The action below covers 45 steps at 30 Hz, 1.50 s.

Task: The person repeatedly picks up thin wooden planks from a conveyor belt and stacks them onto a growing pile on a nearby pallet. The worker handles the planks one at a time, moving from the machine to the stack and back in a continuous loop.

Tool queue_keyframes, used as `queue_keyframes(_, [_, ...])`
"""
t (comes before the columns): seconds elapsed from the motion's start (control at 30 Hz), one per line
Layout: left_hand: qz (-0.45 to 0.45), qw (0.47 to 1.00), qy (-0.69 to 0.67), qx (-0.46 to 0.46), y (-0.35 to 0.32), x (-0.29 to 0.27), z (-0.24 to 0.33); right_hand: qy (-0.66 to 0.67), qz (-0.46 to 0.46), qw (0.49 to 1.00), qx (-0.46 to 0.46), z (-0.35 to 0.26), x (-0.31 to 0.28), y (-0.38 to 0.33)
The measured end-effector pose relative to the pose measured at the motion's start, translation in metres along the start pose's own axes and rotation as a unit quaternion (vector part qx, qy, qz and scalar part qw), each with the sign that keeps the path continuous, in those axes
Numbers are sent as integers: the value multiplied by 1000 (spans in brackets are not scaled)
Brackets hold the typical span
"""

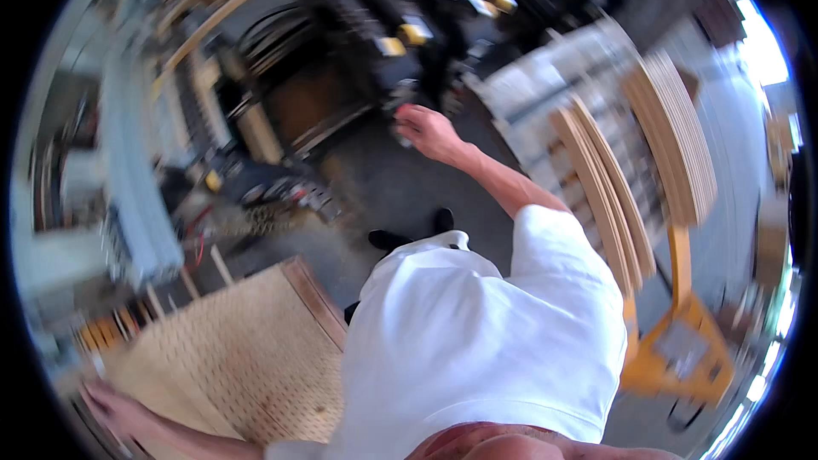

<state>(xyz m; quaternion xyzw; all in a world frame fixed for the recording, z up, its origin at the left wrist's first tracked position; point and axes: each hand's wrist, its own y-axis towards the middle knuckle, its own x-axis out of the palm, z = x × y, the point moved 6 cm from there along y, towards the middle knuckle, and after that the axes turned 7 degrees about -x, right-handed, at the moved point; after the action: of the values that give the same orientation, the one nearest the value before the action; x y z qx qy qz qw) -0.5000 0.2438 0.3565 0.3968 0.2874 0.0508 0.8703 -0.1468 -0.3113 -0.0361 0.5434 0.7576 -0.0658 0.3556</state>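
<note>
White shirt (477, 349) fills near view. Left hand (111, 409) rests on near corner of perforated board (230, 349), fingers spread flat, nothing clenched. Board looks broad, thin, stiff, likely light; best held by edges. Right hand (426, 132) reaches far forward, arm extended; grip blurred, cannot tell. Curved plywood stack (630, 162) right.

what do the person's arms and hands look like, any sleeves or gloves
Both hands are bare, with no gloves: the left hand and the right hand. The forearms are bare too. A short white sleeve of a white shirt covers the right upper arm. The picture is too blurred to show rings or a watch.
</note>
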Motion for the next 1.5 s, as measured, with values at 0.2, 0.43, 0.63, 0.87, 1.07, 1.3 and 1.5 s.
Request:
queue_keyframes(0.2, [-355,880,-276,153,-245,126,156,-240,168,949,117,69,-166,-130])
queue_keyframes(0.43, [-701,671,-214,-111,-504,245,118,-488,117,764,406,168,-329,-378])
queue_keyframes(0.63, [-724,672,-147,41,-522,289,137,-345,219,815,412,170,-331,-453])
queue_keyframes(0.87, [-662,727,-161,90,-461,380,171,-391,198,806,398,125,-341,-370])
queue_keyframes(1.07, [-556,790,-174,189,-379,516,247,-301,285,853,316,49,-324,-223])
queue_keyframes(1.3, [-482,834,-38,267,-267,671,365,-198,237,927,214,-32,-243,-49])
queue_keyframes(1.5, [-471,826,34,309,-231,754,388,-241,138,952,130,-78,-194,84])
